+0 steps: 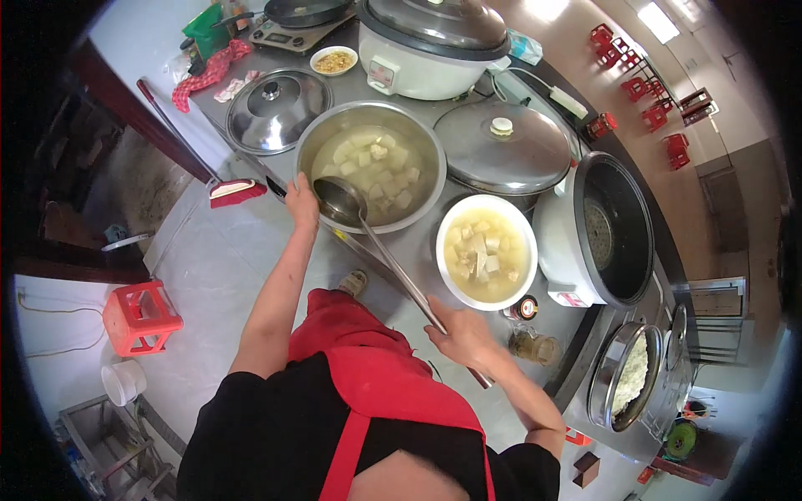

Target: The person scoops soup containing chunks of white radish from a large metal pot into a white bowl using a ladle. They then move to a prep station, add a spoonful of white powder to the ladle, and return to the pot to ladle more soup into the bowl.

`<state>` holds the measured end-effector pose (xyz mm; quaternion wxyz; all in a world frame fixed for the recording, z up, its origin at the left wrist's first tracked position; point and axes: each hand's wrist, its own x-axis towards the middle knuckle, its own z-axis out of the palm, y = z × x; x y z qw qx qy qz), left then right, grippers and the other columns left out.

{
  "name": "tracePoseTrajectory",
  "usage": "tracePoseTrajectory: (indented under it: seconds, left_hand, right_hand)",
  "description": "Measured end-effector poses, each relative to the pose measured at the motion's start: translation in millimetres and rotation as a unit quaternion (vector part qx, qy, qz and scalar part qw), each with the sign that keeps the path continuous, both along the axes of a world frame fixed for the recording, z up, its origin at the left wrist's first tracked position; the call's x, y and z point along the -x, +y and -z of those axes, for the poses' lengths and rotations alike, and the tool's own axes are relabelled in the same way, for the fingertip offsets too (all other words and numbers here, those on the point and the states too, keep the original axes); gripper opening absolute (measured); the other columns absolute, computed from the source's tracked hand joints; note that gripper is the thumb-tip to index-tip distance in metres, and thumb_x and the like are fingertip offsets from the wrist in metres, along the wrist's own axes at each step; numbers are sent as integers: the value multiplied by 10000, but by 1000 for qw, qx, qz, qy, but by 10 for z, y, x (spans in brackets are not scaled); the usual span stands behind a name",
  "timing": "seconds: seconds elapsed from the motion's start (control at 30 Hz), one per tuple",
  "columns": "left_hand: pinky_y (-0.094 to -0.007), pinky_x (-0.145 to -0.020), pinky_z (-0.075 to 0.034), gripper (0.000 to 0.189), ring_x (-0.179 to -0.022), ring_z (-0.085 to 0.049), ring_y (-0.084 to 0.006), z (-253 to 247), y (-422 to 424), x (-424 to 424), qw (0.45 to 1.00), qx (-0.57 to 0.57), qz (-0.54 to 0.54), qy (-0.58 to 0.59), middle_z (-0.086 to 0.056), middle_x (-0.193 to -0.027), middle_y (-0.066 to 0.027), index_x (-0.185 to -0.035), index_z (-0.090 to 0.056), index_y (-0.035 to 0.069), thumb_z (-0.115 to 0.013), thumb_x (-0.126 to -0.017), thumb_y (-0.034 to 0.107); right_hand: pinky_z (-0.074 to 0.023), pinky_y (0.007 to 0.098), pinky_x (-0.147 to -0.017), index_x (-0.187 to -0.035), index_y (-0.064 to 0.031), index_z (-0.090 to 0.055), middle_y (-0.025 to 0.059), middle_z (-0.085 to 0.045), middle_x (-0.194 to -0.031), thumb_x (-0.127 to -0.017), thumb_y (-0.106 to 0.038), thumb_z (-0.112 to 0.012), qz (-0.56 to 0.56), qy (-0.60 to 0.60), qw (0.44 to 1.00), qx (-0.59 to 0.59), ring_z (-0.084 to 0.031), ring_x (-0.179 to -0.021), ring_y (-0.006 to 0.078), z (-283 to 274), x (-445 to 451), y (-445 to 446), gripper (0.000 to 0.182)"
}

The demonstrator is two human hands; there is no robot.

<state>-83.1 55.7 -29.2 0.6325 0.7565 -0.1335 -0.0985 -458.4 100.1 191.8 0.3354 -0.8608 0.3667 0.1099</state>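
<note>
My left hand [302, 201] grips the near left rim of a large metal basin [435, 141], which holds pale broth with cubes of a white vegetable. The long handle of a metal ladle [401, 272] is in my right hand [460, 332], and its bowl rests inside the basin at the near left, beside my left hand. To the right of the basin stands a white bowl [532, 250] filled with soup and similar cubes. Beyond my right hand are a small jar [525, 307] and a glass mug [532, 346] with brownish contents.
A glass lid [279, 109] lies left of the basin, a metal lid [501, 147] to its right. Behind are a closed rice cooker [432, 56], a small dish [334, 61] and a pan [307, 12]. An uncovered cooker [557, 250] and a steel pan of white food [604, 376] stand right.
</note>
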Motion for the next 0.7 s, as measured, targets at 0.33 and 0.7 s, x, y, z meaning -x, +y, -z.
tracePoseTrajectory:
  seconds: [0.33, 0.7]
  left_hand:
    - [-403, -913, -436, 511, -1033, -613, -364, -214, -51, 210, 1000, -14, -7, -1, -642, -1091, -282, -1169, -566, -119, -486, -972, 346]
    - [-412, -932, -432, 559, -1079, -598, -380, -318, -71, 286, 999, -32, -10, 8, -629, -1118, -296, -1193, -549, -130, -500, -960, 376]
  right_hand:
    - [-498, 433, -487, -1351, 101, -400, 182, -617, -730, -704, -43, -611, -122, 82, 963, 226, -647, -588, 324, 197, 102, 69, 696]
    - [-502, 493, -632, -1351, 36, -413, 216, -637, -756, -799, -132, -633, -3, 1, 988, 157, -639, -697, 400, 430, 67, -187, 618]
